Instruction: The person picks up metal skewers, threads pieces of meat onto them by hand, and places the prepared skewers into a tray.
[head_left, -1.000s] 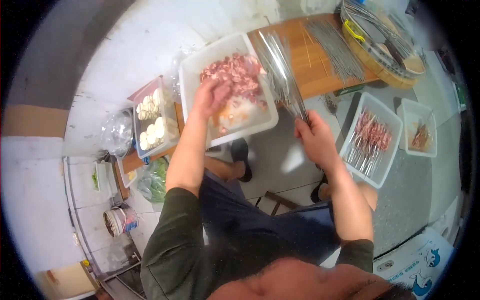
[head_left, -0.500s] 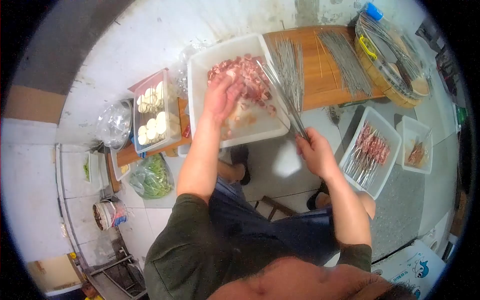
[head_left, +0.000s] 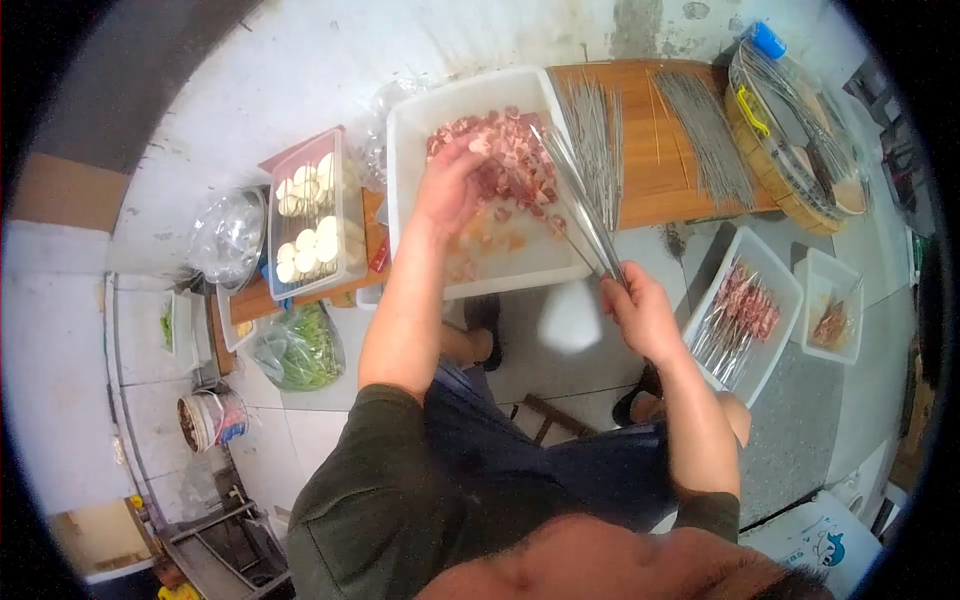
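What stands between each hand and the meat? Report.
Nothing visible separates the left hand from the meat chunks. The tub's rim lies between them and the right hand, whose metal skewers reach over it.

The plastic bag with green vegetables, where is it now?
In the head view, the bag of greens is on the floor at left, below the egg container.

Head cam: worn on the head, tipped forward and down
Left hand (head_left: 452, 190), right hand (head_left: 640, 310): viewed from above, at arm's length
Tub (head_left: 402, 130): looked into from over its near side
Wall (head_left: 480, 40): caught along the top
Lap (head_left: 560, 480): seen close, low in frame
Corners: blacked out, wide round lens
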